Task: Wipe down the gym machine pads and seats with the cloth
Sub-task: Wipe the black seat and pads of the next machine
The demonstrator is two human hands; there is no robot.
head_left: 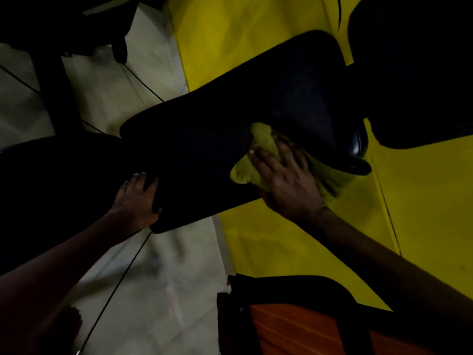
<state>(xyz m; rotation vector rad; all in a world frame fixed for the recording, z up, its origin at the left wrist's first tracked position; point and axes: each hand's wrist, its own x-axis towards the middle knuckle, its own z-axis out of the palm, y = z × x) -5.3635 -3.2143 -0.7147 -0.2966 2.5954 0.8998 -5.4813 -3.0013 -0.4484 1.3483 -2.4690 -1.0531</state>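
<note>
A long black padded bench seat (230,119) runs diagonally across the middle of the head view. A yellow-green cloth (258,160) lies bunched on its right part. My right hand (284,175) presses down on the cloth with fingers spread flat over it. My left hand (138,198) rests on the near edge of the pad at the lower left, fingers laid over the top and thumb along the side. The scene is dim and the pad's surface shows little detail.
A second black pad (414,73) sits at the upper right, another dark pad (51,180) at the left. The floor is pale tile (158,278) on the left and yellow matting (281,242) on the right. An orange and black object (307,329) is at the bottom.
</note>
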